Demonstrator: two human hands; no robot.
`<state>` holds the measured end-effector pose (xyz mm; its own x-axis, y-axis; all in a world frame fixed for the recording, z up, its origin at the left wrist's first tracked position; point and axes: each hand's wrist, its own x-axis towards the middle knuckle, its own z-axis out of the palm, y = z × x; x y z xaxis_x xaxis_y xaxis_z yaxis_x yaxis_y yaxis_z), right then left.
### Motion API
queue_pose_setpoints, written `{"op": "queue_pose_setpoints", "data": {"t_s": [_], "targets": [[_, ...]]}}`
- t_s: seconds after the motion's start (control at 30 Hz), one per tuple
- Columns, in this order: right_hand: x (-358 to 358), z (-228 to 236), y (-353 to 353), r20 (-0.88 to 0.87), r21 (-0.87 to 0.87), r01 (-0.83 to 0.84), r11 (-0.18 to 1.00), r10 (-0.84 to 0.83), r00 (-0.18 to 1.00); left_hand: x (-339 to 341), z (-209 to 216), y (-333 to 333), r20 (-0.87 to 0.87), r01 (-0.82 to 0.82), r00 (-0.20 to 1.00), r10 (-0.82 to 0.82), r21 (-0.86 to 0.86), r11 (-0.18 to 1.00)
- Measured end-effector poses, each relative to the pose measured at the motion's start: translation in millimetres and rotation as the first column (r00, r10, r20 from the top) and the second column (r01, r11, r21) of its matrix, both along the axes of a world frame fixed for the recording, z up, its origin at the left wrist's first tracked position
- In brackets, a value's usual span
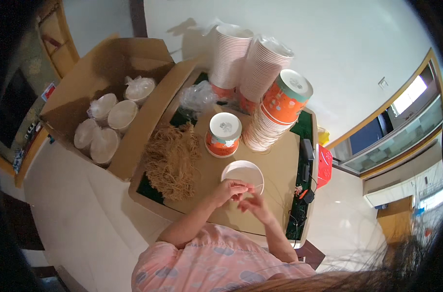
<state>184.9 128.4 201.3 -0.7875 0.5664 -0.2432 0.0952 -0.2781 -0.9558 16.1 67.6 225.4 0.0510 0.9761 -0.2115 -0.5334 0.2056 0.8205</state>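
Over the near side of a white-lined paper tub (pixel 242 171), my left hand (pixel 230 191) is closed in a pinch, with a thin pale strand at its fingertips. What exactly it holds is too small to name. Just right of it and lower, my right hand (pixel 256 206) has curled fingers, somewhat blurred, close to the left fingertips. Beyond the open tub, an orange and green paper tub (pixel 223 134) stands upside down on the cardboard sheet (pixel 209 168). To the left lies a shaggy heap of tan twine strands (pixel 170 158).
Tall stacks of white tubs (pixel 230 58) stand at the back, beside another stack topped by an orange tub (pixel 286 100). Crumpled clear plastic (pixel 198 97) lies near them. A cardboard box (pixel 153 124) with wrapped tubs is at left. Black devices and cables (pixel 306 165) line the right edge.
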Motion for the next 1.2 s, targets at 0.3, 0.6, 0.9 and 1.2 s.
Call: {"op": "queue_pose_setpoints", "data": {"t_s": [0.3,0.6,0.9,1.2], "targets": [[4.0,6.5,-7.5,-0.059,0.186,0.507,0.841,-0.506,0.861,-13.3,21.9,-0.9,-0.142,0.033,0.99,-0.013,0.138,0.99],[29.4,-26.8,30.2,0.587,0.735,-0.412,0.538,-0.201,0.784,-30.9,30.1,-6.5,-0.163,-0.021,0.986,0.028,0.047,0.999],[-6.9,-2.0,-2.1,0.019,-0.079,-0.033,0.996,0.035,0.999,-5.0,15.2,-4.2,0.047,-0.073,0.996,0.076,-0.069,0.995],[18.5,27.7,-6.8,0.154,0.664,0.204,0.72,-0.399,0.904,-35.3,-31.4,-8.1,-0.887,0.251,-0.047,0.459,0.434,0.865]]}}
